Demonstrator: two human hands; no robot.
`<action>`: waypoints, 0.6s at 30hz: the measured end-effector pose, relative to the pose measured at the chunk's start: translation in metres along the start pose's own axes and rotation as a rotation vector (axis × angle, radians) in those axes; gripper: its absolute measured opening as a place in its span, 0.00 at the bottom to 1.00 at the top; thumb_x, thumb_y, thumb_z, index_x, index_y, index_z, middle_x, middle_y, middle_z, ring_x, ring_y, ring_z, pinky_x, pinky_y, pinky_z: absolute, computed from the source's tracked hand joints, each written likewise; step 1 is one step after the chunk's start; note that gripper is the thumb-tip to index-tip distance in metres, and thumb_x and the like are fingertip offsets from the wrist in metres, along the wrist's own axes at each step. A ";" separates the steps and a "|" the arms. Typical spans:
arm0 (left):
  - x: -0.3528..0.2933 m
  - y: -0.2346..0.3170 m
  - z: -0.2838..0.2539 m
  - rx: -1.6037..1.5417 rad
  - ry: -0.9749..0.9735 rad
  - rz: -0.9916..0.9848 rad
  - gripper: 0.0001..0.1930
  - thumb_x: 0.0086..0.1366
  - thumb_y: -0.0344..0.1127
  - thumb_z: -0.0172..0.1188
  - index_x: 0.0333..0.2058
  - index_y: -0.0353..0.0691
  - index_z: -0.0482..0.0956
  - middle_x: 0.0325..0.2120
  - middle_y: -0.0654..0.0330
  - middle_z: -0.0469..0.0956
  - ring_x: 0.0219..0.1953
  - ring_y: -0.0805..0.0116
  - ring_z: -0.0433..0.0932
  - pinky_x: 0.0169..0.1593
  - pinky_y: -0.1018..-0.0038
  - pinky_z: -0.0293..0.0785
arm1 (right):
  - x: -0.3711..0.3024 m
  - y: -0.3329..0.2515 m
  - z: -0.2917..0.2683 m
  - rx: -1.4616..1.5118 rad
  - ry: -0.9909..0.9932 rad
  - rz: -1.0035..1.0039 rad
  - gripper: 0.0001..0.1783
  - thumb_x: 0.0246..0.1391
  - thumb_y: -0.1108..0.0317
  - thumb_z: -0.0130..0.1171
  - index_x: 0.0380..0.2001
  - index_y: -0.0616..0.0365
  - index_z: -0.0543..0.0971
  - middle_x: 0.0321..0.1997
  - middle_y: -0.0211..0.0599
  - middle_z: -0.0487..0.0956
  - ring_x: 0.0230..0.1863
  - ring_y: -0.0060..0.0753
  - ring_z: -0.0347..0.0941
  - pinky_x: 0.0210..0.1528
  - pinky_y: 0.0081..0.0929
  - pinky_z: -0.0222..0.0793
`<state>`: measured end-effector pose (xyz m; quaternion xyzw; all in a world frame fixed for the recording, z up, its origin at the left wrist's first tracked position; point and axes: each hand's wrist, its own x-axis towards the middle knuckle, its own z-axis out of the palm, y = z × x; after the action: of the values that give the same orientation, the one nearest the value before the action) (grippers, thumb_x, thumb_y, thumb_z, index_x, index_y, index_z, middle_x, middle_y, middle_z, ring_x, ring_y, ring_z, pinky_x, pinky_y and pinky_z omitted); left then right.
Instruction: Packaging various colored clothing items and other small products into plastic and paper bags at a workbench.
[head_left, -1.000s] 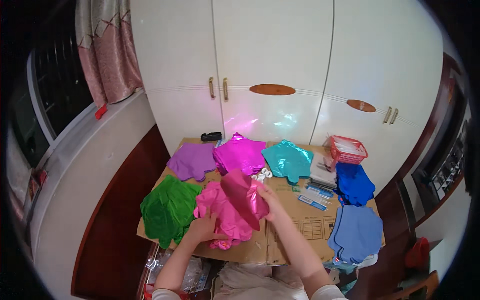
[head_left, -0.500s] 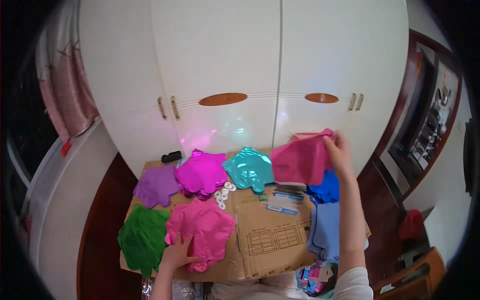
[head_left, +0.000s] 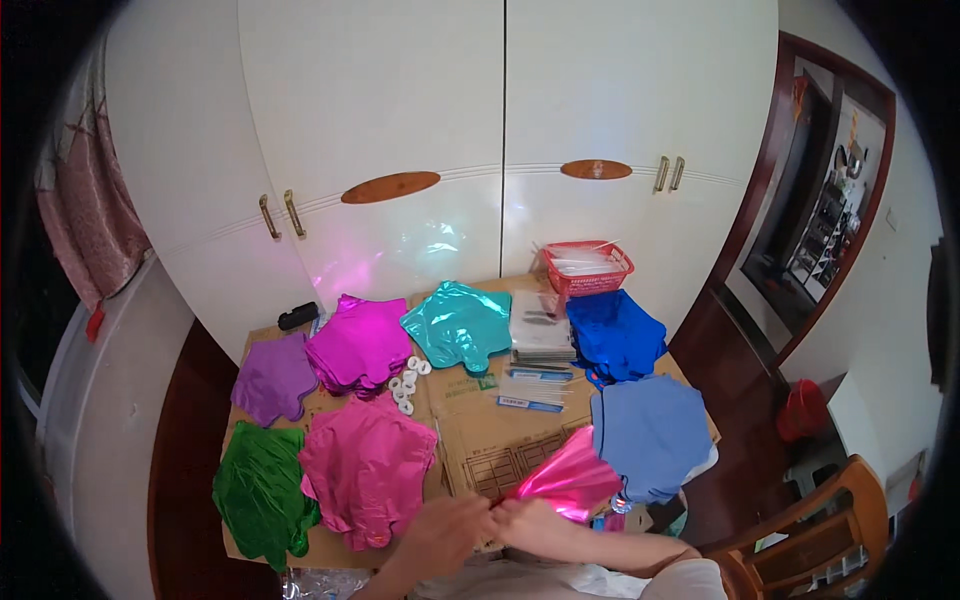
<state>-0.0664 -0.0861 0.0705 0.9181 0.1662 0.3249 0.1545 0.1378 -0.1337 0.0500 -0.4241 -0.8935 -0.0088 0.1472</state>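
Note:
Close to my body, a shiny pink foil balloon [head_left: 572, 474], flat and uninflated, fans out to the right from my hands. My right hand [head_left: 535, 527] is closed on its narrow end. My left hand [head_left: 448, 532] meets the right one there, its fingers pinched at the same end; the fingertips are partly hidden. Just left of them lies a stack of flat pink foil balloons [head_left: 368, 465], with a green stack [head_left: 262, 490] beyond it. A pale blue stack [head_left: 652, 437] sits on the right, behind the held balloon.
Across the cardboard [head_left: 450, 420] lie purple [head_left: 272, 378], magenta [head_left: 358, 345], teal [head_left: 457, 325] and dark blue [head_left: 617, 335] balloon stacks. White rings [head_left: 408, 385], clear bags [head_left: 541, 335] and thin sticks [head_left: 535, 388] lie mid-table. A red basket [head_left: 588, 272] stands behind; a wooden chair [head_left: 830, 520] is right.
My right hand has brought a pink balloon from the far right down toward my body. My left hand has left the pink stack and joined it. The view has shifted right.

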 end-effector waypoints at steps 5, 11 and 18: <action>0.000 -0.003 0.038 -0.094 -0.262 0.080 0.18 0.60 0.35 0.52 0.50 0.41 0.72 0.52 0.56 0.72 0.57 0.60 0.67 0.61 0.62 0.59 | -0.015 -0.009 0.072 0.182 0.189 -0.105 0.06 0.41 0.70 0.52 0.26 0.50 0.77 0.28 0.31 0.77 0.31 0.28 0.76 0.28 0.30 0.72; -0.005 -0.041 0.065 0.077 -0.419 -0.104 0.22 0.64 0.45 0.50 0.55 0.46 0.68 0.56 0.56 0.68 0.60 0.58 0.63 0.62 0.59 0.55 | -0.018 -0.015 0.025 0.129 -0.192 0.028 0.16 0.48 0.57 0.55 0.36 0.55 0.78 0.32 0.36 0.78 0.34 0.38 0.77 0.32 0.34 0.73; -0.010 -0.037 0.060 0.471 -0.486 -0.186 0.27 0.58 0.56 0.55 0.56 0.56 0.69 0.58 0.53 0.64 0.60 0.41 0.59 0.58 0.46 0.58 | -0.090 0.073 -0.009 -0.231 0.198 0.684 0.22 0.44 0.61 0.61 0.43 0.59 0.74 0.40 0.42 0.78 0.43 0.43 0.75 0.42 0.39 0.71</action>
<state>-0.0426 -0.0675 0.0062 0.9600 0.2779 0.0344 0.0024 0.2491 -0.1564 0.0267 -0.7090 -0.6748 -0.1009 0.1784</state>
